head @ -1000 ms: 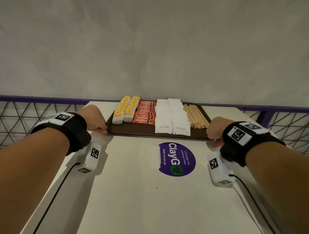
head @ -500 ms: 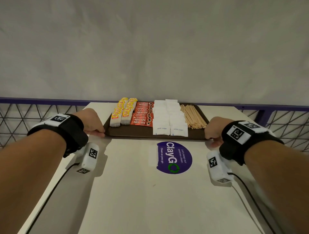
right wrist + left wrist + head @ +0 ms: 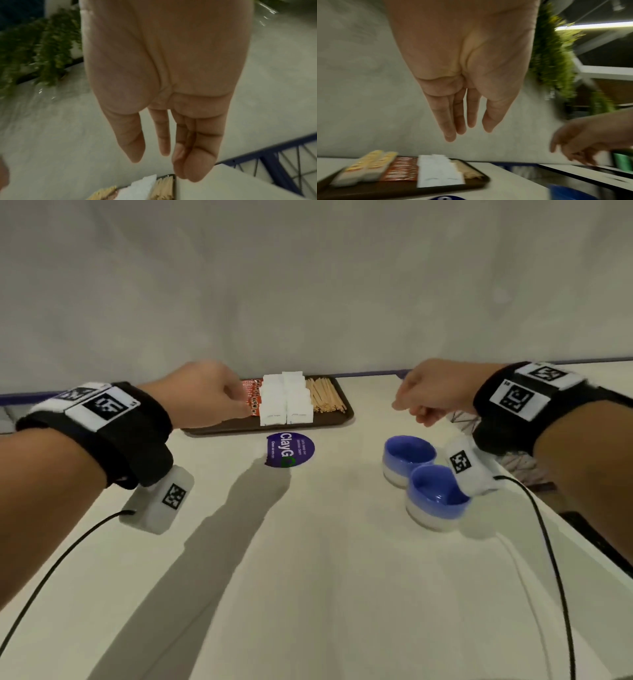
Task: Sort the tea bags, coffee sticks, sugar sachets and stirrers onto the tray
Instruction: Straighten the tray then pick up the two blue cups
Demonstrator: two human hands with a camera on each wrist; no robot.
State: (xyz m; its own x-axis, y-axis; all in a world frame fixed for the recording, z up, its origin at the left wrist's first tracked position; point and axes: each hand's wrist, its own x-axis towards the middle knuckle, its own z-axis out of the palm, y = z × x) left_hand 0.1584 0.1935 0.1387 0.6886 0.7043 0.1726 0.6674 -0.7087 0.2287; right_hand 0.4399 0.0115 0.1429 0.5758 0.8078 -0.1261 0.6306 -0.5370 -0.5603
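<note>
One table [image 3: 308, 577], one brown tray [image 3: 344, 419] at its far edge, two blue cups [image 3: 409, 455] nearer on the right. On the tray: two rows of tea bags [image 3: 368, 167], red coffee sticks [image 3: 400, 169], two rows of white sachets [image 3: 286, 402], a heap of stirrers [image 3: 323, 398]. Both hands hover empty, left hand [image 3: 467, 67] over the tray, fingers nearly straight and close together; right hand [image 3: 164, 81] beside it, fingers hanging loosely.

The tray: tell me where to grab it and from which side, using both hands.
Grip the tray by its two short ends, left hand from the left, right hand from the right. It is long and shallow with a raised rim, lies flat, and its rows of packets and stirrers are loose, so a level two-sided hold likely suits best.
</note>
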